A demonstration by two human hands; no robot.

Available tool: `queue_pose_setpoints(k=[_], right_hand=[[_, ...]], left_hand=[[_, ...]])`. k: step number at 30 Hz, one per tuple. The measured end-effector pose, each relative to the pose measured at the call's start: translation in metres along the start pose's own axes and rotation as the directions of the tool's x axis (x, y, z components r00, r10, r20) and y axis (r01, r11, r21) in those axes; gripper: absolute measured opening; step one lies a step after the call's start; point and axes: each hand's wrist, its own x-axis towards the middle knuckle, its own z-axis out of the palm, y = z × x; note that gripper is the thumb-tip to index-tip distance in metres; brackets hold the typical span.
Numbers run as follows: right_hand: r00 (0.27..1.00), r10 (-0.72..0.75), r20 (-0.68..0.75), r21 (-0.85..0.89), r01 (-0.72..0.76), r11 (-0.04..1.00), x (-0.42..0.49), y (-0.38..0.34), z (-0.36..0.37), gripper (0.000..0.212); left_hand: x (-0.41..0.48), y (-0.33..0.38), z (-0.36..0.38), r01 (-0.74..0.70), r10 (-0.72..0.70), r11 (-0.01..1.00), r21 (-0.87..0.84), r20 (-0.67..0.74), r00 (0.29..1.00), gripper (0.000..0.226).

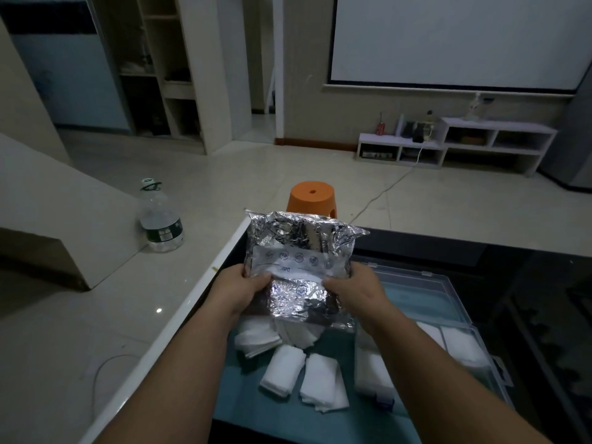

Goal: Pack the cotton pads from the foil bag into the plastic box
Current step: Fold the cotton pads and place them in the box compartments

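Both hands are clamped on the crumpled silver foil bag [298, 261]. The left hand [238, 288] grips its left edge and the right hand [352, 291] grips its right edge, with the thumbs on the near face. The bag is held above the teal mat [243, 398] on the dark counter [448, 245], and its lower end seems to be the open one, because white cotton pads [283, 368] lie in loose stacks just under it.

The clear plastic box [455, 324] stands to the right, near the right forearm, and some pads are already inside it.

I judge the bag to be very light, thin and rather slippery. It will crease and not keep its shape, so gripping the side edges is a good choice. The pads look soft and easy to press. A stack may slide apart, so it should be pinched from two opposite sides, with the whole stack between fingers and thumb.
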Motion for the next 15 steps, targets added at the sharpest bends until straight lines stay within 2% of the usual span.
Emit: queue_pose_setpoints(k=[2,4,7,12,15], right_hand=[[0.999,0.0,-0.037,0.004,0.0,1.0,0.0043,0.002,0.0014,0.007],[0.997,-0.008,-0.077,-0.027,0.006,1.0,0.0076,0.0045,0.0023,0.015],[0.997,-0.015,-0.077,-0.104,0.007,0.995,0.0073,0.0061,0.0027,0.028],[0.996,0.03,-0.089,-0.237,-0.05,0.97,0.0047,0.0059,-0.0041,0.052],[0.992,0.001,-0.128,-0.307,-0.04,0.951,0.006,0.0082,-0.0059,0.049]], left_hand=[[0.0004,0.0023,-0.0013,0.044,-0.045,0.999,0.017,0.028,0.999,0.012],[0.0033,0.0014,-0.0043,0.088,-0.091,0.995,0.055,0.057,0.994,0.017],[0.004,-0.0016,-0.0058,0.077,-0.078,0.991,0.113,-0.001,0.997,0.015],[0.0062,-0.0067,-0.0056,0.079,-0.072,0.99,0.115,-0.064,0.995,0.018],[0.0028,-0.0071,-0.0039,0.066,-0.055,0.99,0.122,-0.095,0.994,0.022]])
